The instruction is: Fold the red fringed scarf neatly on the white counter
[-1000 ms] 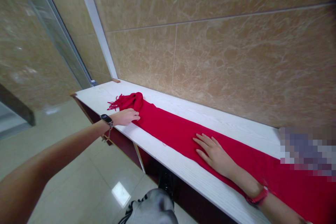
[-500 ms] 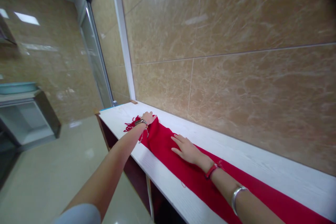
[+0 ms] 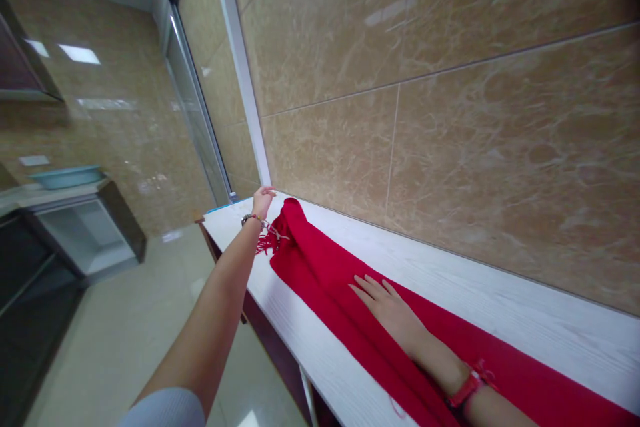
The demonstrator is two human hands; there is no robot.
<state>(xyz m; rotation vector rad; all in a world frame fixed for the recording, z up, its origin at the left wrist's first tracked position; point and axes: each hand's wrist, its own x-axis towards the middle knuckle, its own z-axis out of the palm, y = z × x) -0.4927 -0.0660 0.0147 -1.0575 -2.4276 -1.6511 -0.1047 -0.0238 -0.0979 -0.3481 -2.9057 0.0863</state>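
A long red scarf lies along a white wooden shelf set against a tan marble wall. My left hand reaches to the scarf's far end and lifts it off the shelf. The end stands up in a peak and its fringe dangles under my wrist, which wears a bracelet. My right hand lies flat on the middle of the scarf, fingers stretched out and pressing the cloth down. A red band circles that wrist.
The shelf ends just beyond my left hand, beside a white door frame and glass panel. A glossy tiled floor lies below on the left. A dark counter with a teal basin stands at the far left.
My left hand has risen from pressing the scarf's end and now holds it lifted, fringe hanging down. My right hand slid back along the scarf towards me. The view shifted slightly.
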